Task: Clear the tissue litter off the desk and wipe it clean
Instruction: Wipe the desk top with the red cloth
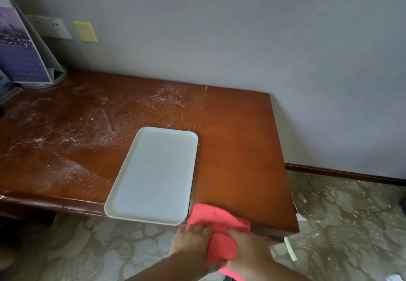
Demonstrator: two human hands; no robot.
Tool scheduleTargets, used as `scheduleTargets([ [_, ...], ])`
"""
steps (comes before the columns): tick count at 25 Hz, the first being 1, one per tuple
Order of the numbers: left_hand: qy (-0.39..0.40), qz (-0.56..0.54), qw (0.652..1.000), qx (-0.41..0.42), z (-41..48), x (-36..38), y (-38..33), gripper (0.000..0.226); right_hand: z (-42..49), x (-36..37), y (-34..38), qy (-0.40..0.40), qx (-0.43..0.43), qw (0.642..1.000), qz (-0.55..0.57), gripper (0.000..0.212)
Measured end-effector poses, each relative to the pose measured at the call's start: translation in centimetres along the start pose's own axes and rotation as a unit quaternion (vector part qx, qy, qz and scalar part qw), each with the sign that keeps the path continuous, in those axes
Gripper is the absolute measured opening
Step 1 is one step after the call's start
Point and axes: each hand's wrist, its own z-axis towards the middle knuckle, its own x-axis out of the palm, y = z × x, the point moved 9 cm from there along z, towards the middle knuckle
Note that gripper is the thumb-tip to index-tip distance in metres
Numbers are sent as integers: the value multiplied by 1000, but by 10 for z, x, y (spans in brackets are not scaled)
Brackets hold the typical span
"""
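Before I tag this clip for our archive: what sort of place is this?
Probably a hotel guest room: a polished wooden desk against the wall, a standing brochure beside wall sockets, and patterned carpet.

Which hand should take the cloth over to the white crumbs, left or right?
Probably left: the left hand holds the cloth on the side nearer the crumbs, left of the tray.
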Motion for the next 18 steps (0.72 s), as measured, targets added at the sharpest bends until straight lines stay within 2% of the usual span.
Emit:
scheduleTargets([
  [2,104,-17,994,17,-17,16,0,59,-20,30,5,20,-50,998,19,45],
  [4,132,-74,988,32,-30,14,-3,43,-10,39,10,73,-60,995,44,27],
  [5,136,-108,984,31,-33,9,-2,43,-13,28,12,121,-51,991,40,16],
  [6,141,-132,981,29,-33,3,-1,48,-22,9,7,130,-69,988,44,13],
  [8,133,-175,975,31,-24,-15,-4,57,-15,-20,12,69,-98,992,39,34],
  [10,80,-154,984,30,-1,-41,-11,47,0,-43,12,19,-132,991,31,45],
  [12,-36,-68,997,6,23,-79,-15,35,18,-79,-1,-103,-153,983,-14,46],
  [14,-177,-1,984,2,36,-112,-21,32,26,-96,-8,-216,-167,958,-90,58],
  [16,-288,57,955,38,36,-116,-28,43,31,-84,-12,-256,-154,949,-105,72],
  [18,-300,27,952,47,31,-85,-25,68,29,-56,-15,-256,-160,946,-115,79],
])
